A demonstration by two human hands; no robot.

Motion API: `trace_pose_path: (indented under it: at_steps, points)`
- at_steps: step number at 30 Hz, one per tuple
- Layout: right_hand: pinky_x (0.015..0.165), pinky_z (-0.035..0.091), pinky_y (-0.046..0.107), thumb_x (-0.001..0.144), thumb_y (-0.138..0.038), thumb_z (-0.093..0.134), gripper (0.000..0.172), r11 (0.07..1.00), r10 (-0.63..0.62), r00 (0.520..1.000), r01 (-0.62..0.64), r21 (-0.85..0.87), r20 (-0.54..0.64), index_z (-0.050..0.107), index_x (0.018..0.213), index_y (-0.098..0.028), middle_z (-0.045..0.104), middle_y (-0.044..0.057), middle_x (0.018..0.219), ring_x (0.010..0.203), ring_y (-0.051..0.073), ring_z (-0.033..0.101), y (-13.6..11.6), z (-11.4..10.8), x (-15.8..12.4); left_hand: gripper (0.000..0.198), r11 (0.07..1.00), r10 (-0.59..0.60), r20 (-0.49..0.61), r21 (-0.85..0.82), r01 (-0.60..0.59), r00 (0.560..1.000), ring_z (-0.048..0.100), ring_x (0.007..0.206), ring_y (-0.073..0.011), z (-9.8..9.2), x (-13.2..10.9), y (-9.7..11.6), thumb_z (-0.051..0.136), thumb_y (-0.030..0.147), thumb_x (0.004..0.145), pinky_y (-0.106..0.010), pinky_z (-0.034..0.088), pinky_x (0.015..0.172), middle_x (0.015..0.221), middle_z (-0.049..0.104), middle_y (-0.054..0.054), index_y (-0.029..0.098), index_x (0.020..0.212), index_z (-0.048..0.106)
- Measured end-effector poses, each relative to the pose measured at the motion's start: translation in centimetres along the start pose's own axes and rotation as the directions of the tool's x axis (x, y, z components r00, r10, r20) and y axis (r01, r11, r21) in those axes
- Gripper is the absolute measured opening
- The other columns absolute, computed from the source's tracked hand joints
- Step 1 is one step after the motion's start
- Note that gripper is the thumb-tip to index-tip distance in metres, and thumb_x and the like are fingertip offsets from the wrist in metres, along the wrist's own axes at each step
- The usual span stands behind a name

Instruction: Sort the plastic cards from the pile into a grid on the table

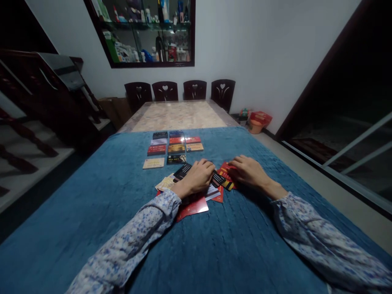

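Note:
A loose, overlapping pile of cards (196,207) lies on the blue cloth, with red, black, white and cream ones showing. My left hand (199,175) rests over the middle of it, fingers bent and held together; what is under them is hidden. A black card (218,179) sticks out beside its fingertips. At the pile's right edge, my right hand (249,173) curls its fingers over a red card (224,167), thumb mostly hidden. A black-and-yellow card (228,185) lies just below. Beyond the hands are rows of cards, including a black-and-gold card (177,159) and a cream card (153,163).
The blue cloth (76,196) covers the near part of a long table (183,114). Several dark chairs (195,90) stand at its far end, below a wall cabinet (150,41). An orange bucket (255,126) is on the floor at right; stair railings (27,126) are at left.

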State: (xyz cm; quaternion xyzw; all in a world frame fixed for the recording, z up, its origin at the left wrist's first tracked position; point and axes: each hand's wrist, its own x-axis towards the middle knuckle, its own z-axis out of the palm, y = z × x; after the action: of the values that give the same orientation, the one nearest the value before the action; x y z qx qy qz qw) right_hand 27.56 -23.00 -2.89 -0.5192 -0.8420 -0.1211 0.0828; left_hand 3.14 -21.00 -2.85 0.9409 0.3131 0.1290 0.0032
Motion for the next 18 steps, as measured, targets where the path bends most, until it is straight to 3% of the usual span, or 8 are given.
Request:
trace_pose_path:
  at_steps: [8, 13, 18]
  points:
    - [0.076, 0.04, 0.035, 0.104, -0.043, 0.047, 0.035, 0.997, 0.067, 0.977, -0.06, -0.042, 0.203, 0.073, 0.106, -0.02, 0.072, 0.015, 0.113, 0.103, 0.027, 0.058, -1.2, -0.9, -0.7, 0.043, 0.999, 0.052, 0.082, -0.005, -0.052, 0.995, 0.04, 0.145, -0.0353, 1.6, 1.6, 1.6, 0.032, 0.028, 0.107, -0.057, 0.042, 0.11, 0.156, 0.05, -0.015, 0.017, 0.143, 0.053]
    - [0.078, 0.041, 0.036, 0.103, -0.037, 0.048, 0.031, 0.998, 0.055, 0.973, -0.055, -0.006, 0.223, 0.072, 0.113, -0.02, 0.07, 0.015, 0.125, 0.108, 0.028, 0.058, -1.8, -1.0, -0.8, 0.044, 0.998, 0.067, 0.122, -0.009, -0.066, 0.99, 0.036, 0.15, -0.0363, 2.2, 1.9, 1.5, 0.03, 0.03, 0.108, -0.058, 0.04, 0.113, 0.163, 0.042, -0.012, 0.019, 0.147, 0.049]
    - [0.078, 0.041, 0.036, 0.103, -0.034, 0.048, 0.031, 0.995, 0.002, 0.985, -0.019, 0.097, 0.173, 0.07, 0.122, -0.023, 0.066, 0.013, 0.137, 0.112, 0.028, 0.058, -1.5, -0.6, -1.1, 0.043, 0.998, 0.063, 0.099, -0.008, -0.062, 0.993, 0.037, 0.149, -0.0339, 1.7, 1.7, 1.5, 0.032, 0.029, 0.107, -0.055, 0.04, 0.112, 0.158, 0.048, -0.016, 0.016, 0.143, 0.052]
